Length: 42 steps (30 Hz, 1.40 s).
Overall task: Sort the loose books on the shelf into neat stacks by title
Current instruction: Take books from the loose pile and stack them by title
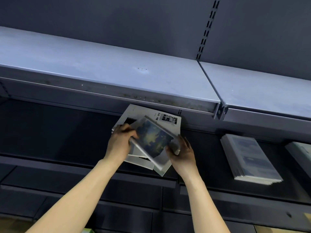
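While both hands work on the lower shelf (193, 187):
left hand (120, 142): grips blue-cover book (152, 140)
right hand (182, 153): grips its other edge
white books (165, 119): loose beneath
stack (250, 158): well right

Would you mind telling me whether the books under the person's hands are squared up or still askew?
Askew. The dark-covered book lies skewed across the white book, with corners fanning out below; both the left hand and the right hand grip them.

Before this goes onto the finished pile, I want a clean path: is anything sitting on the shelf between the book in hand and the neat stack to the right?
Nothing visible does. Both hands, left hand and right hand, hold the blue-cover book over the loose books; the dark shelf lies bare up to the neat stack.
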Each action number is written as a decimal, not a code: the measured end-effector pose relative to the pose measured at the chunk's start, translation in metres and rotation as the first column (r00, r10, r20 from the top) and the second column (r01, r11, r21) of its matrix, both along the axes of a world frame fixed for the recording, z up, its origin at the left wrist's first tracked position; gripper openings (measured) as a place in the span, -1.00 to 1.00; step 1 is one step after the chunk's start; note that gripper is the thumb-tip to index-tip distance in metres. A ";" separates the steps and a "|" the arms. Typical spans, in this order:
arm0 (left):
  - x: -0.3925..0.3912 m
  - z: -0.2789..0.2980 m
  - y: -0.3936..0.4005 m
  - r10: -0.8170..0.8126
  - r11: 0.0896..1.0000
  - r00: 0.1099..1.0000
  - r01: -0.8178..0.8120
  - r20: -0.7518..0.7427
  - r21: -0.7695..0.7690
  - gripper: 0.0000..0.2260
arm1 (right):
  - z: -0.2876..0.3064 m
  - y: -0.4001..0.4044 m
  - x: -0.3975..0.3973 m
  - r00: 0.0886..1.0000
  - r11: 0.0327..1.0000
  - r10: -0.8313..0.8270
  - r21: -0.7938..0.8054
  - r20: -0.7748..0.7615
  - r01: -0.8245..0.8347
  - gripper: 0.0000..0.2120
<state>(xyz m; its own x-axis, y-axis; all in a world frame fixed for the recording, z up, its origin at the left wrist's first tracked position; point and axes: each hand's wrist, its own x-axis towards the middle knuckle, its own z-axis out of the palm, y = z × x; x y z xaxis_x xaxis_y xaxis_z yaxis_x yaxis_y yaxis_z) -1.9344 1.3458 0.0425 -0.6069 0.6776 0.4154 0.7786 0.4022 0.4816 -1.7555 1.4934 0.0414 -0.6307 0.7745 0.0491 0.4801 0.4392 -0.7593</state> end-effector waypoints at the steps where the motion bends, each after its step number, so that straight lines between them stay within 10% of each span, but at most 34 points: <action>1: -0.002 0.000 0.002 -0.015 1.000 0.999 0.014 0.040 0.018 -0.71 | -0.004 0.000 -0.001 0.999 0.999 0.018 0.027 0.035 -0.019 -0.42; 4: -0.008 0.003 0.011 0.028 0.999 0.993 -0.031 0.112 0.033 -0.74 | -0.012 -0.003 -0.002 0.992 0.988 0.056 0.140 0.114 -0.072 -0.70; 9: -0.001 0.016 0.026 0.259 0.958 0.915 -0.284 0.308 0.037 -0.78 | -0.018 -0.008 0.002 0.991 0.985 -0.093 0.155 0.097 0.077 -0.61; 19: 0.051 0.012 0.025 -0.105 0.867 0.568 -0.350 0.816 0.355 -0.43 | -0.017 -0.012 0.008 0.982 0.979 -0.161 0.138 0.095 0.148 -0.73; 32: 0.063 -0.005 0.020 -0.011 0.993 0.750 -0.069 0.661 0.094 -0.29 | -0.013 -0.030 0.008 0.982 0.980 -0.176 0.109 0.072 0.168 -0.48; 42: 0.042 0.005 0.003 -0.009 0.998 0.889 0.038 0.457 -0.053 -0.53 | 0.007 -0.058 0.006 0.972 0.826 -0.229 -0.540 -0.058 0.163 -0.73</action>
<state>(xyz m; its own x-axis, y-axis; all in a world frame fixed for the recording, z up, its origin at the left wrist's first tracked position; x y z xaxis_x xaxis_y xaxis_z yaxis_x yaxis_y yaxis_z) -1.8919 1.3488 0.0473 -0.7035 0.7085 0.0555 0.4881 0.4250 0.7623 -1.7494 1.4358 0.0482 -0.4785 0.8095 -0.3401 0.4076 -0.1383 -0.9026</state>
